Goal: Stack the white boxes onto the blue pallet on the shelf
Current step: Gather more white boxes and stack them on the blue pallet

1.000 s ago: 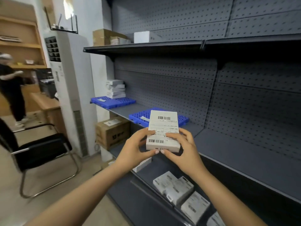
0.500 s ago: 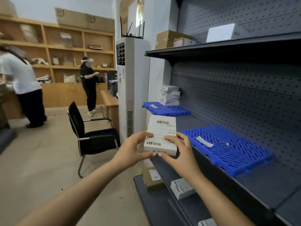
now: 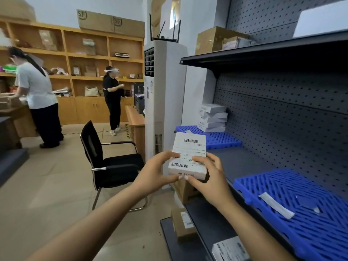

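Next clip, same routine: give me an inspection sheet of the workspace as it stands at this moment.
Surface: grey shelf, bare between two pallets.
Job's things: white box held in the air before the shelf edge; near blue pallet carries no boxes, a tape strip lies on it; far blue pallet carries a stack of white boxes.
Clutter: cardboard box and labelled white box on the lower shelf.
Hands: left hand and right hand both grip the white box.
Cables: nothing seen.
Surroundings: black chair, air conditioner, wooden shelving, person in white, person in black.
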